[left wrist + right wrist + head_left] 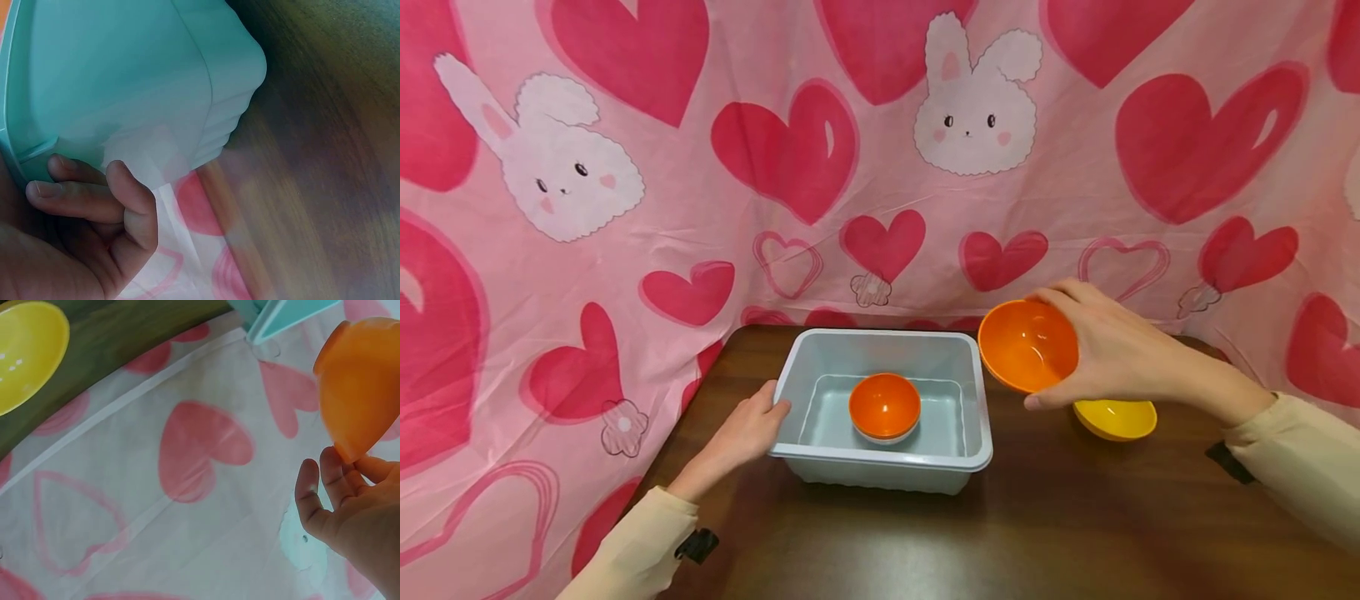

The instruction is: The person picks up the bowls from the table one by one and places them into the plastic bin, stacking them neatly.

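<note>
My right hand [1101, 350] holds an orange bowl [1026, 346] by its edge, fingers at the top and thumb below. The bowl is tipped so its glossy inside faces me, beside the right rim of a pale grey-blue plastic tub [880, 459]. In the right wrist view the bowl's outside [359, 381] shows above the fingers. A second orange bowl [885, 404] sits upright inside the tub, with a whitish edge below it. My left hand [745, 429] grips the tub's left rim; its curled fingers lie against the outer wall in the left wrist view.
A yellow bowl [1116, 419] stands on the dark wooden table [1037, 525], right of the tub and partly behind my right hand and wrist. Pink cloth [880, 192] with hearts and rabbits hangs close behind the table and along its left side.
</note>
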A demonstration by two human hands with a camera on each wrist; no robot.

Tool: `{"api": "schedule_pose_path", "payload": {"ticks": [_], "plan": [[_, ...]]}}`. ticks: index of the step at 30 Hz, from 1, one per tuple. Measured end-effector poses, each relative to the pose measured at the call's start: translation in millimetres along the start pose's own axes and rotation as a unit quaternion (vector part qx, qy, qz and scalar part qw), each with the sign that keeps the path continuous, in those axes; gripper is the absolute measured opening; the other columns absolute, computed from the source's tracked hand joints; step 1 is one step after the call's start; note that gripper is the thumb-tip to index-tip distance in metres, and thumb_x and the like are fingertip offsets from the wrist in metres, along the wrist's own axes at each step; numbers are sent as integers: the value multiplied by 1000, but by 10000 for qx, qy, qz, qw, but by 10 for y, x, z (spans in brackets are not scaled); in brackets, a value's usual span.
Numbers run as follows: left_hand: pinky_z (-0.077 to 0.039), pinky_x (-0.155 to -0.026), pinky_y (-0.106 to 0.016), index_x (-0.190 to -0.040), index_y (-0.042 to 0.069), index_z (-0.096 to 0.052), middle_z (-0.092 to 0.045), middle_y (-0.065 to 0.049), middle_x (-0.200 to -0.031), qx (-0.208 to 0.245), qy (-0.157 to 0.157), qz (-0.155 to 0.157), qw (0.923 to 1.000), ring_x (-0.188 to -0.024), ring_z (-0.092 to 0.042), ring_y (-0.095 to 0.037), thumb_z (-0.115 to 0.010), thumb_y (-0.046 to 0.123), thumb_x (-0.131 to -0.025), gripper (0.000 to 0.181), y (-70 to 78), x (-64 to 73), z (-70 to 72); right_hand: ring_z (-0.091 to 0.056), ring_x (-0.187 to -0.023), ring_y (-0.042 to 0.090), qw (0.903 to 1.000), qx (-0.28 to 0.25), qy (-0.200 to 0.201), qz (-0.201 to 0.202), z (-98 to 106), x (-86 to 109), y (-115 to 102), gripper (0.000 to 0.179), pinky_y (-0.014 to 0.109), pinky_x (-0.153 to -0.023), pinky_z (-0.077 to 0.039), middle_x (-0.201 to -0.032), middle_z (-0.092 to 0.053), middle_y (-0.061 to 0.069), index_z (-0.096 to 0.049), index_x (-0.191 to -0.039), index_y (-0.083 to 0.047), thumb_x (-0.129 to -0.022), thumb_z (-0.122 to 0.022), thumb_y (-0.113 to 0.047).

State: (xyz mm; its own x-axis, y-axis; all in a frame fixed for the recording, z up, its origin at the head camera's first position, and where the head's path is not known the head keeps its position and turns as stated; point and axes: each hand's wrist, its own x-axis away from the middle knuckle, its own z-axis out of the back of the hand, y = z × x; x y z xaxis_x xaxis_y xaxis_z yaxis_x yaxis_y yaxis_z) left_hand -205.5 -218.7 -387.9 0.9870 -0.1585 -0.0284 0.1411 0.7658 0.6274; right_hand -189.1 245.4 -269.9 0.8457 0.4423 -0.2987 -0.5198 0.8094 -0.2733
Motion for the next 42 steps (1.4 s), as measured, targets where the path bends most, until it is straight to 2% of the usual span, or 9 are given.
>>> {"api": "schedule_pose_path", "payload": {"ticks": [7,17,26,32,42], "plan": [[-56,-85,-50,-139,-4,-51,-68,-21,-118,18,29,31,10000,-94,-68,-28,-50,18,-107,39,-8,10,-6,-52,-117,22,9991,-320,-52,271,-80,-184,-123,109,51,-85,-59,-137,-52,1,-54,-145,-15,-58,-96,-66],[-57,-88,-51,-142,-4,-49,-67,-23,-123,19,-11,62,10000,-97,-68,-30,-50,19,-107,42,-8,-12,1,-52,-115,20,9984,-238,-219,473,-258,-417,-230,111,46,-86,-59,-133,-52,-1,-55,-144,-10,-59,-93,-70],[-57,-85,-49,-141,-4,-50,-67,-22,-119,27,0,64,10000,-94,-68,-28,-50,18,-107,40,-30,-20,-7,-51,-117,21,9961,-190,-445,744,-462,-632,-336,111,46,-88,-57,-132,-54,1,-55,-144,-9,-59,-92,-69],[-57,-87,-50,-142,-4,-49,-67,-22,-121,3,-4,107,9999,-96,-67,-29,-49,19,-107,41,-44,-13,-5,-52,-117,23,9938,-225,-742,801,-594,-759,-428,110,47,-90,-56,-133,-53,1,-53,-146,-11,-61,-91,-69],[-58,-86,-49,-143,-4,-48,-66,-23,-124,74,-71,137,9999,-97,-68,-29,-49,19,-107,43,-3,-7,3,-49,-121,23,9914,-320,-1012,771,-771,-933,-490,110,50,-98,-48,-135,-52,2,-53,-148,-10,-62,-90,-68]]}}
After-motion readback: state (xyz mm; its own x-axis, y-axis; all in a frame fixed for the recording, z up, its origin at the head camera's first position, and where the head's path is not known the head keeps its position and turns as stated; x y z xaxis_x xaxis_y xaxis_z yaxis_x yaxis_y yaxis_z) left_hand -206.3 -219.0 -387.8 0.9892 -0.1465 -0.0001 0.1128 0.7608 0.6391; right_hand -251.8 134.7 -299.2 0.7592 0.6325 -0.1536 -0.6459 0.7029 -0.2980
